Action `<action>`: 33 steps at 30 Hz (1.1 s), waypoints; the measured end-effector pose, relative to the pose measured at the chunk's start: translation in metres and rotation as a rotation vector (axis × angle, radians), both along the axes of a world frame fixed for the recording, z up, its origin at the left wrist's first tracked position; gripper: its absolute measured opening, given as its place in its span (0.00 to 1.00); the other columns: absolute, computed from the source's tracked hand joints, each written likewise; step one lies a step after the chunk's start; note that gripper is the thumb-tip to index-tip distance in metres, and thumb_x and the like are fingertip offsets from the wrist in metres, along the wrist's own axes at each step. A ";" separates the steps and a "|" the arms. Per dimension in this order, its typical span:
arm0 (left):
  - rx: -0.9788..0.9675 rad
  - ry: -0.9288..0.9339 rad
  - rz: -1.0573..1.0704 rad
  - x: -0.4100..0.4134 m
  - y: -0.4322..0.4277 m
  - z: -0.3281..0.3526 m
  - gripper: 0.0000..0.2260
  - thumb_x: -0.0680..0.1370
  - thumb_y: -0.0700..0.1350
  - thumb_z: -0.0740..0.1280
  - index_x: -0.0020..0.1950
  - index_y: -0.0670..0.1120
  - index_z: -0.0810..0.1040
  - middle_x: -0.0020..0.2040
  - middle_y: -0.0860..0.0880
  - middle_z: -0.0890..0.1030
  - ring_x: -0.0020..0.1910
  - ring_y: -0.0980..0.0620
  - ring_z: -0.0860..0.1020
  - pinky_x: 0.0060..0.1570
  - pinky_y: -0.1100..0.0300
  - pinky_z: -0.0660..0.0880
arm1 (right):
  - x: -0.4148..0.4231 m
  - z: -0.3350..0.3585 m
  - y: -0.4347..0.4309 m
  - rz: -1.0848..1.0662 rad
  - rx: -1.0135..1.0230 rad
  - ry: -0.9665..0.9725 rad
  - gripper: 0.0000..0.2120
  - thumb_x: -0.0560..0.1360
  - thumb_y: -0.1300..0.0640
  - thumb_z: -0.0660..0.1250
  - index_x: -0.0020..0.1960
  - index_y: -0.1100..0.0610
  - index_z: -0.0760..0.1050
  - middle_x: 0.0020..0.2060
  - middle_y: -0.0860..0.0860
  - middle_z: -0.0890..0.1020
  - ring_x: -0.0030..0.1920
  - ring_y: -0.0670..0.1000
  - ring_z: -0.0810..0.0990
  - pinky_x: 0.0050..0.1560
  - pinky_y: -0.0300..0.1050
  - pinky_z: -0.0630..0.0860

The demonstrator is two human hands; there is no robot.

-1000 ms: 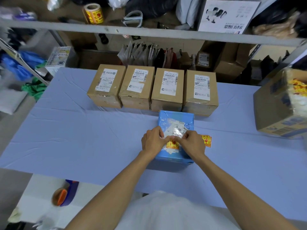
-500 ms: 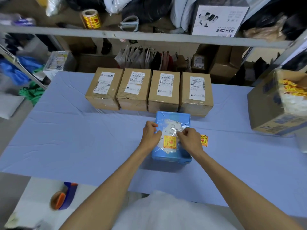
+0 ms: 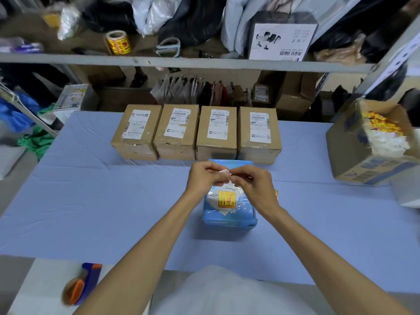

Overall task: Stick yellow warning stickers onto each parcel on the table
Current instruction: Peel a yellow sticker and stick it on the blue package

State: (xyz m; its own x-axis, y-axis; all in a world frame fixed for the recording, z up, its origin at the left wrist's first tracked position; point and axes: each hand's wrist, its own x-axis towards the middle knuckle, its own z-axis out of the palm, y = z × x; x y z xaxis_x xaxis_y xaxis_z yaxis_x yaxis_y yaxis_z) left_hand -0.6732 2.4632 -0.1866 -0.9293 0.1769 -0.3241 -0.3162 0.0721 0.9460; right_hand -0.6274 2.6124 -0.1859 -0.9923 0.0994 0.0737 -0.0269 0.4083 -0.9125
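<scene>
A blue wrapped parcel point(image 3: 229, 217) lies on the table in front of me, with a yellow warning sticker point(image 3: 226, 198) stuck on its white label. Above its far half, my left hand point(image 3: 205, 176) and my right hand point(image 3: 254, 186) meet and pinch a small white paper scrap point(image 3: 224, 171) between their fingertips. Behind the parcel several brown cardboard parcels point(image 3: 177, 130) stand in a row, each with a white shipping label. A corner of another yellow sticker point(image 3: 276, 193) peeks out on the table behind my right wrist.
An open cardboard box point(image 3: 354, 151) holding yellow stickers and white scraps stands at the right edge. A roll of yellow stickers point(image 3: 117, 42) and scissors point(image 3: 168, 47) sit on the shelf behind. A tape dispenser point(image 3: 83, 285) lies low at the left.
Both hands lifted off the blue parcel's label and came together above it, now pinching a white scrap. The yellow sticker stays flat on the parcel.
</scene>
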 end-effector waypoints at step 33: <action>0.172 -0.039 -0.533 -0.009 0.176 0.008 0.08 0.79 0.37 0.65 0.54 0.37 0.81 0.42 0.44 0.83 0.40 0.55 0.83 0.46 0.65 0.80 | 0.027 0.013 0.154 -0.429 0.126 -0.020 0.05 0.72 0.61 0.71 0.38 0.59 0.79 0.30 0.51 0.80 0.32 0.52 0.78 0.38 0.56 0.78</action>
State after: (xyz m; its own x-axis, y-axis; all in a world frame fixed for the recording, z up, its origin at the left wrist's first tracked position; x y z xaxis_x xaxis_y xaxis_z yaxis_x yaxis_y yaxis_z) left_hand -0.6821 2.6391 -0.1782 -0.6847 0.6721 -0.2819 -0.3135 0.0776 0.9464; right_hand -0.6004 2.7664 -0.1732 -0.8647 0.4935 0.0932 0.1858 0.4868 -0.8535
